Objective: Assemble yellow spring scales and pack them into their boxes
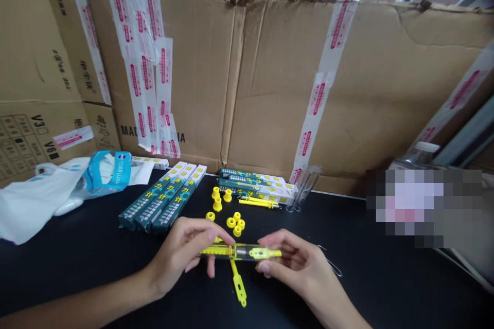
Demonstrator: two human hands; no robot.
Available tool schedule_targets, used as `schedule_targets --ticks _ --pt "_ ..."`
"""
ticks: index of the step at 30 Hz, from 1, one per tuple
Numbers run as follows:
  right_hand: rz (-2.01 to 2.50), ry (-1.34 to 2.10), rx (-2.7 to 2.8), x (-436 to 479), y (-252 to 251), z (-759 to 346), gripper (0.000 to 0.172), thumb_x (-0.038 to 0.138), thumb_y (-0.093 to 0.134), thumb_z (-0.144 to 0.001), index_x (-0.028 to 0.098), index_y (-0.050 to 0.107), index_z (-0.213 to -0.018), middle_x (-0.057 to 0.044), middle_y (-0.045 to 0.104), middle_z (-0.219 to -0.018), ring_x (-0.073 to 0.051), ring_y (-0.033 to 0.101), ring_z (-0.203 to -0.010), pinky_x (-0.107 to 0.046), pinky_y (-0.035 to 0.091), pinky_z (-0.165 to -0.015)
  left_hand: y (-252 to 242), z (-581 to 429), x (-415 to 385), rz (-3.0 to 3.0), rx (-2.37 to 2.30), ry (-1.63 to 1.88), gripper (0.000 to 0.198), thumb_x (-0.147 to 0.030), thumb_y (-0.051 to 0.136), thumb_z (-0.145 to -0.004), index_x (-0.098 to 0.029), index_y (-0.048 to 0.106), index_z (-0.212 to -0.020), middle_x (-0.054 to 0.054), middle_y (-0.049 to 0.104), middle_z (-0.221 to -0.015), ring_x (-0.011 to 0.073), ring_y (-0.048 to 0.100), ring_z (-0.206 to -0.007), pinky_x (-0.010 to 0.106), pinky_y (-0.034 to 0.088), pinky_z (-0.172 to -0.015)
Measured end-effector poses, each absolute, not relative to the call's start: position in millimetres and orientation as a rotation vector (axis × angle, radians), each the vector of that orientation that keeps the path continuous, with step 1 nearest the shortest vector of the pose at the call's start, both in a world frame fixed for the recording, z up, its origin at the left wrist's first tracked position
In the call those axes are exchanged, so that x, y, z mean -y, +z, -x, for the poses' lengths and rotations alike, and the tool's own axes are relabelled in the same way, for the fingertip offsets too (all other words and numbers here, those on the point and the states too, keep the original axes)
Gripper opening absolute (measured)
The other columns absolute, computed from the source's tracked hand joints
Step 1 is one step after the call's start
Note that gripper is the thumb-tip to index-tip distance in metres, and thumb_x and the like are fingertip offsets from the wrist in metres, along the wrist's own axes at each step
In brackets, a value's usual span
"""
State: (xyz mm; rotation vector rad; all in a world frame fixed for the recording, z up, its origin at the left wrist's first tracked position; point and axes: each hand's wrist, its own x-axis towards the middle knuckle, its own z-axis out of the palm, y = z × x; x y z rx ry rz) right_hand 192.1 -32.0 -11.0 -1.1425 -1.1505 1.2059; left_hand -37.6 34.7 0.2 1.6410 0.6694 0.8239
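Note:
Between both hands lies a clear tube [247, 250], held level above the black table, with yellow spring scale parts inside it. My left hand [193, 247] wraps the tube's left part, its index finger pressed on top near the middle. My right hand [291, 262] pinches the right end between thumb and fingers, where a flat yellow piece [262, 253] shows through. Below the tube, a yellow strip with a slotted end [239, 288] points toward me; its far end is hidden. Just beyond the hands are several small yellow caps [231, 222].
Green-and-white boxes [170, 198] lie at left and more [254, 185] at back. Yellow rods [258, 202] and clear tubes [304, 190] are near them. Wire hooks [334, 266] lie right, a tissue pack [110, 172] left. Cardboard walls [270, 87] enclose the table.

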Motion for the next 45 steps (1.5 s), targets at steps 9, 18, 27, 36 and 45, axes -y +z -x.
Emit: schedule_targets --ticks 9,18,27,36,45 --pt "1.245 1.040 1.270 44.5 -9.6 -188.6 0.027 0.038 0.090 -0.063 0.022 0.074 -0.078 -0.002 0.076 -0.077 -0.021 0.072 -0.074 -0.029 0.060 -0.069 -0.2 33.3 -31.5 -1.908 -0.753 0.809 0.019 -0.033 0.074 -0.081 -0.015 0.080 -0.086 0.005 0.076 -0.066 0.0141 0.064 -0.043 0.021 0.050 -0.041" --pt "1.265 0.895 1.498 37.7 -15.1 -196.2 0.025 0.037 0.081 -0.077 0.026 0.070 -0.096 -0.003 0.077 -0.090 -0.024 0.076 -0.083 -0.031 0.063 -0.076 -2.4 33.7 -38.3 -1.827 -0.767 0.800 0.021 -0.031 0.084 -0.071 -0.016 0.075 -0.082 0.008 0.081 -0.093 0.0268 0.078 -0.081 0.034 0.062 -0.072" --pt "1.355 0.349 1.716 21.3 -9.9 -215.0 0.012 0.028 0.063 -0.091 0.027 0.067 -0.102 -0.006 0.074 -0.093 -0.024 0.071 -0.080 -0.037 0.060 -0.074 4.5 33.4 -39.0 -1.702 -0.809 0.967 0.020 -0.033 0.079 -0.077 -0.016 0.068 -0.081 0.010 0.080 -0.099 0.0262 0.077 -0.087 0.033 0.059 -0.077" --pt "1.204 0.133 2.134 -37.5 8.9 -196.1 0.020 0.017 0.055 -0.094 0.024 0.065 -0.110 -0.007 0.069 -0.099 -0.023 0.067 -0.087 -0.038 0.056 -0.079 4.1 33.6 -34.0 -1.709 -0.806 1.042 0.020 -0.032 0.079 -0.077 -0.015 0.072 -0.084 0.010 0.080 -0.094 0.0261 0.077 -0.083 0.032 0.059 -0.072" --pt "1.231 0.137 2.134 -77.9 -5.8 -151.5 0.025 0.019 0.071 -0.085 0.021 0.069 -0.110 -0.006 0.064 -0.097 -0.024 0.068 -0.079 -0.039 0.057 -0.073 4.6 35.5 -27.3 -1.988 -0.773 1.111 0.014 -0.027 0.082 -0.074 -0.017 0.077 -0.082 0.005 0.081 -0.082 0.0175 0.072 -0.061 0.024 0.056 -0.057"
